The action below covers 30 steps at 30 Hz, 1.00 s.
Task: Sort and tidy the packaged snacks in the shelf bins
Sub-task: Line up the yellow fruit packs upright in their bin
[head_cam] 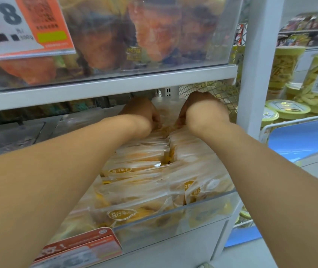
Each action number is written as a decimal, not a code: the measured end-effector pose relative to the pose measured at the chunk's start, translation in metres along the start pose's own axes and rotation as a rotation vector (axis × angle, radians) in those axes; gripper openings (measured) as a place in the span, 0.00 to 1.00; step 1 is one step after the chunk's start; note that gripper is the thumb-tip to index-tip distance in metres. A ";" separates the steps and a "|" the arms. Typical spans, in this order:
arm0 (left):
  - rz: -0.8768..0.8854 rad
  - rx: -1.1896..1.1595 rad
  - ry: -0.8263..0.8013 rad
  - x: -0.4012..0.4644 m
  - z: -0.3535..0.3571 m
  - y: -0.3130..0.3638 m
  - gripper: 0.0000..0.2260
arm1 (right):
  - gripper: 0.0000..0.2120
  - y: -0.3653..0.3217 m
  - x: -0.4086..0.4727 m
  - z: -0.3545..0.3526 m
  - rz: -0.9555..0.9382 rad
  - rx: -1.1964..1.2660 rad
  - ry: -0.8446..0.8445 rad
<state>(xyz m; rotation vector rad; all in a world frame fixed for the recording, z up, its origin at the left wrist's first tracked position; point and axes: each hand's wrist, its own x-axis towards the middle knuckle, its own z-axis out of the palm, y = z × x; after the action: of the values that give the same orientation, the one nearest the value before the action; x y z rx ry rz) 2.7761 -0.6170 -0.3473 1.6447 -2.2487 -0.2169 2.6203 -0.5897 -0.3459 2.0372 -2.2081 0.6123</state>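
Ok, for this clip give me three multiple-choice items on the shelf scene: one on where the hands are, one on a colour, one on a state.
1. Where are both hands?
A. At the back of the lower bin, under the shelf board
B. In the upper bin
C. On the round tubs at the right

2. What colour are the lids of the round tubs?
A. Red
B. Yellow-green
C. Black

3. How do the fingers lie?
A. Spread flat in the air
B. Curled down into the packets
C. Gripping the price tag

Answers: 1 A, the left hand and right hand reach deep into the lower bin. 2 B, the round tubs show it. 3 B, both hands curl into the snack packets.
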 end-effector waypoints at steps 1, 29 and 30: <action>-0.001 -0.005 0.015 -0.001 -0.002 -0.001 0.07 | 0.12 0.000 0.002 0.001 0.015 0.020 -0.005; -0.013 -0.436 0.119 0.017 0.014 0.007 0.08 | 0.07 0.006 -0.006 -0.005 0.037 0.032 0.089; 0.000 -0.346 0.115 0.018 0.013 0.009 0.09 | 0.08 0.005 -0.003 -0.003 0.044 0.039 0.076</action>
<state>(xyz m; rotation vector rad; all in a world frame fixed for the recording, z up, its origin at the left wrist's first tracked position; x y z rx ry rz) 2.7584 -0.6325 -0.3527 1.4361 -1.9930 -0.4701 2.6151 -0.5852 -0.3452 1.9536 -2.2201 0.7297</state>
